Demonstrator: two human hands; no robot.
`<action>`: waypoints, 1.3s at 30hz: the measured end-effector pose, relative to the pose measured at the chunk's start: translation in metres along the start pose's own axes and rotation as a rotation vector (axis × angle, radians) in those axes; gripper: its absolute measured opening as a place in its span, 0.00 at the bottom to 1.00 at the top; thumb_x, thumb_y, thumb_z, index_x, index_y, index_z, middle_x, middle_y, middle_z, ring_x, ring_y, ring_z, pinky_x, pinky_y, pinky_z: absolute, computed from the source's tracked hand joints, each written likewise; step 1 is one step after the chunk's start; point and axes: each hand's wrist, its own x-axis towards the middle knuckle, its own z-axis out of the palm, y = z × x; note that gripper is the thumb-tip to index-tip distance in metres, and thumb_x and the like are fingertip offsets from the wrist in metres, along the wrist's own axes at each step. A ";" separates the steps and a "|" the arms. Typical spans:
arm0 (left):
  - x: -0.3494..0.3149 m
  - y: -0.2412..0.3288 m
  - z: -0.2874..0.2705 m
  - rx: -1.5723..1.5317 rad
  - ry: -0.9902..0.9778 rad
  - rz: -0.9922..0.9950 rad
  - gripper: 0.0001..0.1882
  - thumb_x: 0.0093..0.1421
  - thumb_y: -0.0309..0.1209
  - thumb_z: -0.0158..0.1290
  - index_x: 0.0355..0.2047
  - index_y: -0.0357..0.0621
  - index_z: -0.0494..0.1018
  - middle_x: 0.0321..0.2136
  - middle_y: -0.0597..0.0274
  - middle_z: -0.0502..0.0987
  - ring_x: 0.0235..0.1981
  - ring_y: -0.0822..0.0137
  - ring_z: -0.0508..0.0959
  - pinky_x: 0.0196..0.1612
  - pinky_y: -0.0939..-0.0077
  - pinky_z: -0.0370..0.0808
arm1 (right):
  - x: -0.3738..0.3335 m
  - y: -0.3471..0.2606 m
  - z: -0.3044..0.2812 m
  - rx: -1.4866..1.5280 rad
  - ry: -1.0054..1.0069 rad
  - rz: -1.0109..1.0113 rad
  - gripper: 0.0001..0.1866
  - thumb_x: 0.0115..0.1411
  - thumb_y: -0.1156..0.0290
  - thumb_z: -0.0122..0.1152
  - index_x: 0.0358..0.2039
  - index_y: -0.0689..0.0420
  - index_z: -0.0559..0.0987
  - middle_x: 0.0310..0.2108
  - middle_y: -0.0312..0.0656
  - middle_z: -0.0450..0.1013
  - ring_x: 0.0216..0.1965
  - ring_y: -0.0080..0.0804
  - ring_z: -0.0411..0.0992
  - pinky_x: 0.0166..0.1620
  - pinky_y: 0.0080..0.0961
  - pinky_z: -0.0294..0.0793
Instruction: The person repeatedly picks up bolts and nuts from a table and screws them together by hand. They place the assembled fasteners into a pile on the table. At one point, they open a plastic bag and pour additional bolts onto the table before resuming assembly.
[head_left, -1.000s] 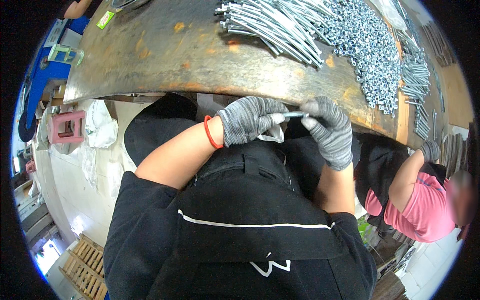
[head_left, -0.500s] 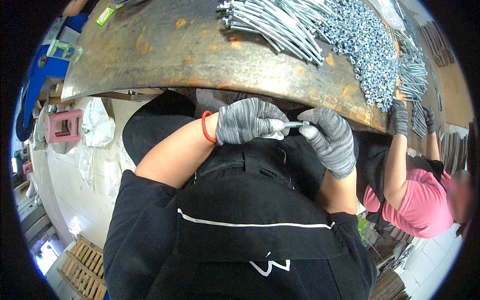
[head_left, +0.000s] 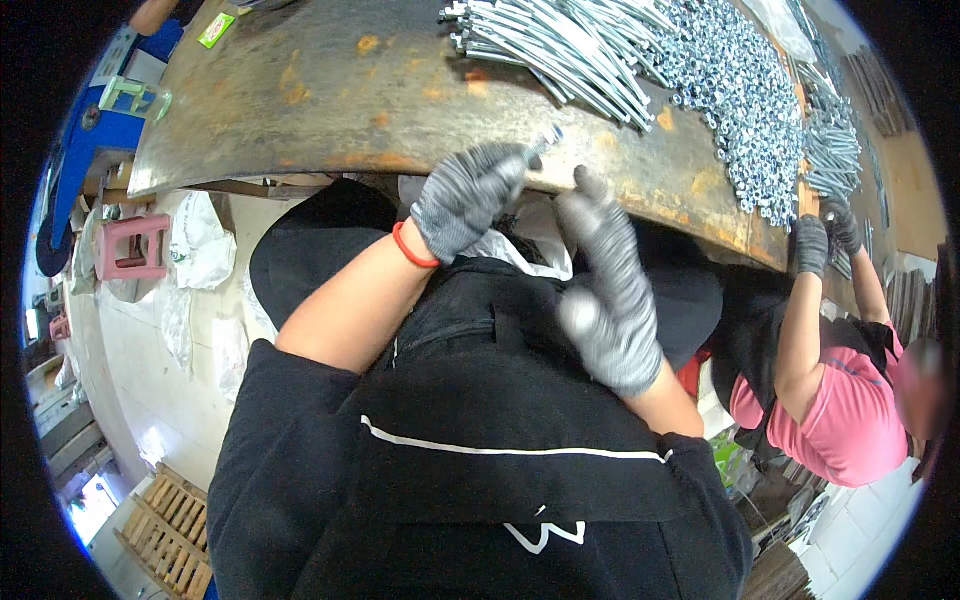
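Observation:
My left hand (head_left: 466, 196), in a grey striped knit glove, is closed around a silvery bolt (head_left: 545, 141). The tip of that bolt sticks out past my fingers, over the near edge of the metal table (head_left: 300, 120), and looks thicker at its end, perhaps from a nut; the rest is hidden in the glove. My right hand (head_left: 618, 290), gloved alike and smeared by motion, is off to the right with thumb and fingers apart, holding nothing I can see. On the table beyond lie a heap of long bolts (head_left: 560, 55) and a big pile of nuts (head_left: 745, 120).
At the right a co-worker in a pink shirt (head_left: 840, 410) has gloved hands (head_left: 812, 245) by another bolt heap (head_left: 832, 155). A white bag (head_left: 535, 235) hangs below the table edge. Leftward on the floor are a pink stool (head_left: 133, 247) and white sacks (head_left: 200, 240).
My hands have parted. The left has carried the bolt up and forward to the table edge; the right has let go of it, opened and swung left and lower.

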 end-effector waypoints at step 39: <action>0.071 -0.145 -0.066 1.152 -0.798 -0.623 0.26 0.60 0.53 0.45 0.48 0.49 0.72 0.49 0.50 0.72 0.51 0.57 0.70 0.56 0.68 0.62 | 0.062 0.134 -0.152 -1.067 0.420 0.827 0.24 0.56 0.66 0.56 0.53 0.58 0.68 0.44 0.54 0.72 0.47 0.45 0.71 0.49 0.34 0.68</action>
